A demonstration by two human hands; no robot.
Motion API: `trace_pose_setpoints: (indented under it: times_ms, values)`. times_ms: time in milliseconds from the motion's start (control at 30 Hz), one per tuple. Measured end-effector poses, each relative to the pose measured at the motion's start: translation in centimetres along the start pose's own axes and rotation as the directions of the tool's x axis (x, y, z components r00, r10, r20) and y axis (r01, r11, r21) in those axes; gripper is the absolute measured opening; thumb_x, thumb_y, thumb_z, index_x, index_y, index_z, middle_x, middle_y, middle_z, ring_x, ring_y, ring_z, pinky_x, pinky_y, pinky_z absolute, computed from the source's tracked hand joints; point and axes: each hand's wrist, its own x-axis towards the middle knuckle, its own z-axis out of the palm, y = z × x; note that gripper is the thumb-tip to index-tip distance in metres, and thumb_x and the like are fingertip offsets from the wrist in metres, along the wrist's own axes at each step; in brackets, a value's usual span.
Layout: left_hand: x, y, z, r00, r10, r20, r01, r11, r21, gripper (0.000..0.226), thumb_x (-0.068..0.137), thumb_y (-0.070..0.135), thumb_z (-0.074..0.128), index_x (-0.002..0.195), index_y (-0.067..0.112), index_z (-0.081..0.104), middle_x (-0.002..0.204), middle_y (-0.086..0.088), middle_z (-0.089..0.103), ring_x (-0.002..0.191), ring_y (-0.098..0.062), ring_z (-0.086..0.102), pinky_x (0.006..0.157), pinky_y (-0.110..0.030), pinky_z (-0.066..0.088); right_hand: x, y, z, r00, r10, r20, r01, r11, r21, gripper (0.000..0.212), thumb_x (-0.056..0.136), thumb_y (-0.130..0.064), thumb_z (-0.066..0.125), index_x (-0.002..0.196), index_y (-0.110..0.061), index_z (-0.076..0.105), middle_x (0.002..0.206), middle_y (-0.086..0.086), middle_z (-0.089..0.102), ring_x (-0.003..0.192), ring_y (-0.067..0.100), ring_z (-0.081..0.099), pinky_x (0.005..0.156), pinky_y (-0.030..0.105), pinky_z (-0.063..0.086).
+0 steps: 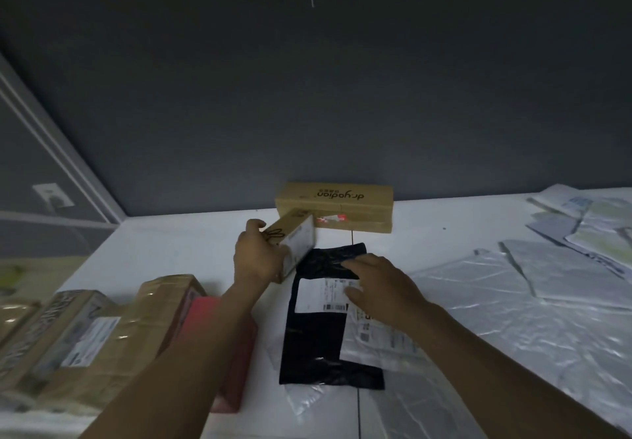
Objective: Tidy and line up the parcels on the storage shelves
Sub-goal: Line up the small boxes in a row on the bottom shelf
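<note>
Head view: the white shelf [164, 254] runs back to a dark wall [307, 96]. The left hand [260, 260] grips a small box [295, 238] by its near end, fingers curled over the top edge. The box is lifted and tilted, and its far end is just beside a long box [337, 201] that lies crosswise against the wall, its printing upside down.

The right hand [379, 288] lies flat with its fingers spread and fairly straight on a black bag [313, 339] in the middle of the shelf. The fingertips reach over the bag's white label [321, 296]. The bag lies lengthwise, and its right side overlaps a pale bag [379, 336] with printed labels.

Left of the black bag a red box [239, 349] lies flat, partly hidden by the left forearm. Beyond it a row of brown boxes [102, 332] stands side by side along the shelf's left front; motion blur smears them, so their labels cannot be read.

On the right, grey plastic bags [519, 298] lie spread and overlapping across the shelf, and more pale ones are piled towards the far right corner.
</note>
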Motion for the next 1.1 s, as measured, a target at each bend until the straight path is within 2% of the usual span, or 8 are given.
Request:
trace_pose_setpoints:
  times_ms: [167, 267, 367, 433, 500, 700, 867, 1100]
  values:
    - [-6.0, 1.0, -1.6, 0.997, -0.037, -0.066, 0.01, 0.929, -0.37, 0.049, 0.079, 0.011, 0.07, 0.123, 0.021, 0.049, 0.091, 0.015, 0.055, 0.074, -0.002, 0.058, 0.048, -0.008, 0.043, -0.2, -1.4, 0.8, 0.992, 0.049, -0.113, -0.016, 0.962, 0.272, 0.059, 0.093, -0.034, 0.058, 0.147, -0.027, 0.036, 0.146, -0.001, 0.039, 0.129, 0.015, 0.043, 0.104, 0.03, 0.04]
    - [-8.7, 1.0, -2.3, 0.994, -0.075, -0.085, 0.013, 0.825, -0.565, 0.042, 0.081, 0.012, 0.069, 0.118, 0.025, 0.054, 0.1, 0.012, 0.061, 0.076, -0.001, 0.063, 0.055, -0.012, 0.051, -0.8, -2.8, 1.5, 0.969, 0.157, -0.188, -0.036, 0.85, 0.526, 0.059, 0.09, -0.03, 0.062, 0.144, -0.031, 0.038, 0.138, -0.004, 0.048, 0.123, 0.012, 0.048, 0.097, 0.028, 0.044]
    - [-11.1, 0.9, -3.2, 0.998, -0.058, 0.002, 0.044, 0.734, -0.677, 0.035, 0.086, 0.013, 0.067, 0.116, 0.027, 0.056, 0.102, 0.008, 0.063, 0.074, 0.002, 0.067, 0.054, -0.011, 0.05, -2.4, -4.6, 2.7, 0.957, 0.257, -0.133, -0.052, 0.605, 0.794, 0.066, 0.091, -0.027, 0.063, 0.147, -0.035, 0.029, 0.126, -0.013, 0.051, 0.107, 0.003, 0.055, 0.074, 0.014, 0.05]
    - [-12.2, 0.6, -3.7, 0.995, -0.009, 0.095, 0.074, 0.703, -0.707, 0.031, 0.089, 0.012, 0.065, 0.116, 0.026, 0.059, 0.102, 0.004, 0.064, 0.076, 0.0, 0.068, 0.056, -0.013, 0.052, -3.3, -5.5, 3.5, 0.952, 0.297, -0.07, -0.037, 0.338, 0.94, 0.068, 0.091, -0.024, 0.065, 0.145, -0.039, 0.026, 0.121, -0.012, 0.056, 0.096, 0.005, 0.064, 0.067, 0.021, 0.057]
    - [-13.1, 0.2, -4.0, 0.982, 0.05, 0.181, 0.095, 0.701, -0.707, 0.027, 0.089, 0.014, 0.064, 0.115, 0.024, 0.062, 0.104, 0.001, 0.067, 0.081, -0.003, 0.069, 0.061, -0.017, 0.054, -3.9, -6.1, 4.2, 0.941, 0.336, -0.043, -0.026, 0.198, 0.98, 0.064, 0.09, -0.023, 0.065, 0.141, -0.039, 0.032, 0.118, -0.006, 0.062, 0.096, 0.012, 0.067, 0.071, 0.035, 0.06]
    - [-13.9, -1.2, -5.3, 0.935, 0.236, 0.266, 0.006, 0.737, -0.676, 0.043, 0.088, 0.052, 0.038, 0.117, 0.032, 0.064, 0.099, 0.008, 0.072, 0.091, -0.008, 0.068, 0.076, -0.029, 0.058, -5.8, -6.7, 5.3, 0.952, 0.301, 0.052, -0.062, 0.022, 0.998, 0.036, 0.093, -0.038, 0.057, 0.128, -0.037, 0.049, 0.114, -0.001, 0.068, 0.098, 0.017, 0.07, 0.07, 0.035, 0.058]
    - [-14.6, -1.5, -6.1, 0.901, 0.302, 0.311, 0.002, 0.714, -0.7, 0.043, 0.091, 0.044, 0.04, 0.12, 0.026, 0.065, 0.109, 0.007, 0.071, 0.098, -0.007, 0.067, 0.081, -0.027, 0.056, -7.4, -6.3, 5.4, 0.955, 0.283, 0.095, -0.1, 0.005, 0.995, 0.065, 0.081, -0.05, 0.062, 0.141, -0.032, 0.043, 0.127, 0.004, 0.063, 0.11, 0.023, 0.065, 0.081, 0.044, 0.057]
    - [-15.3, -1.8, -6.8, 0.9, 0.304, 0.314, -0.049, 0.784, -0.618, 0.031, 0.083, 0.025, 0.07, 0.112, 0.027, 0.057, 0.117, 0.001, 0.062, 0.093, -0.01, 0.067, 0.066, -0.021, 0.056, -8.4, -7.3, 4.4, 0.951, 0.263, 0.166, -0.167, -0.017, 0.986, 0.044, 0.093, -0.028, 0.058, 0.135, -0.031, 0.045, 0.121, 0.007, 0.064, 0.102, 0.026, 0.068, 0.074, 0.042, 0.059]
